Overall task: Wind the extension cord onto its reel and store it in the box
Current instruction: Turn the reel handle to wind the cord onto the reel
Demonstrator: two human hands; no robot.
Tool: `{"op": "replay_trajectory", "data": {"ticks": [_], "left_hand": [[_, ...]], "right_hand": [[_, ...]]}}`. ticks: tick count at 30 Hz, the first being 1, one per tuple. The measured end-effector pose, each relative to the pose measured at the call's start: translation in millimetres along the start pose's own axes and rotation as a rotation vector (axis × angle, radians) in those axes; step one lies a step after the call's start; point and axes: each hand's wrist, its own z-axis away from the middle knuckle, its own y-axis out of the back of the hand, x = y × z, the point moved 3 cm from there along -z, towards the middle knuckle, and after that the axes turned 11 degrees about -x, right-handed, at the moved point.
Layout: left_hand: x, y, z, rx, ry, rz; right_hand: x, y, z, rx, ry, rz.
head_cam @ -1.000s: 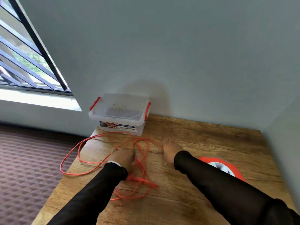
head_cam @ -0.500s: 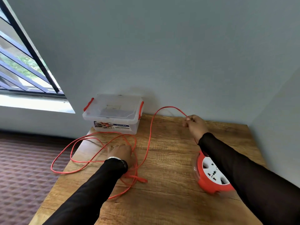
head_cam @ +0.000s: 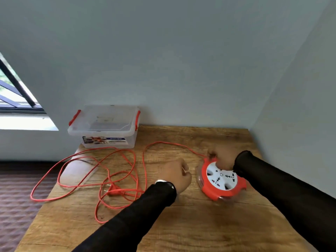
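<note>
The orange extension cord [head_cam: 143, 166] lies in loose loops over the left half of the wooden table [head_cam: 190, 226], with part of it hanging past the left edge. Its plug [head_cam: 113, 191] rests among the loops. The round orange reel [head_cam: 224, 181], with a white socket face, lies flat at the right. My right hand [head_cam: 222, 159] is at the reel's far rim and pinches the cord where it meets the reel. My left hand [head_cam: 175, 174] is curled into a fist just left of the reel, and I see nothing in it. The clear box [head_cam: 109, 140] with orange clasps stands lidded at the back left.
The table sits in a corner, with a wall behind it and another close on the right [head_cam: 291, 133]. A barred window [head_cam: 16, 99] is at the far left. Patterned carpet [head_cam: 18, 193] lies below the table's left edge.
My right hand has brought the cord down from near the back wall to the reel's rim. My left hand has left the loops and moved right, beside the reel.
</note>
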Motion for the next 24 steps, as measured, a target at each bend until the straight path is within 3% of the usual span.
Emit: {"op": "replay_trajectory", "data": {"ticks": [3,5,9,17,24], "left_hand": [[-2.3,-43.2,-2.4,-0.334,0.297,0.434],[0.6,-57.8,1.9,-0.413,0.387,0.640],[3.8,-65.5,2.6,-0.396,0.409,0.810],[3.5,-72.3,-1.3,-0.342,0.354,0.902],[-2.5,-60.1,-5.9,-0.187,0.238,1.062]], "right_hand": [[10.9,-17.8,18.8,-0.139,0.021,0.262],[17.5,-28.1,23.3,-0.147,-0.007,0.383],[18.9,-42.0,23.9,-0.128,-0.031,0.417],[14.5,-61.7,14.3,-0.183,-0.013,0.338],[3.4,-55.2,16.2,0.110,0.070,0.311]]}}
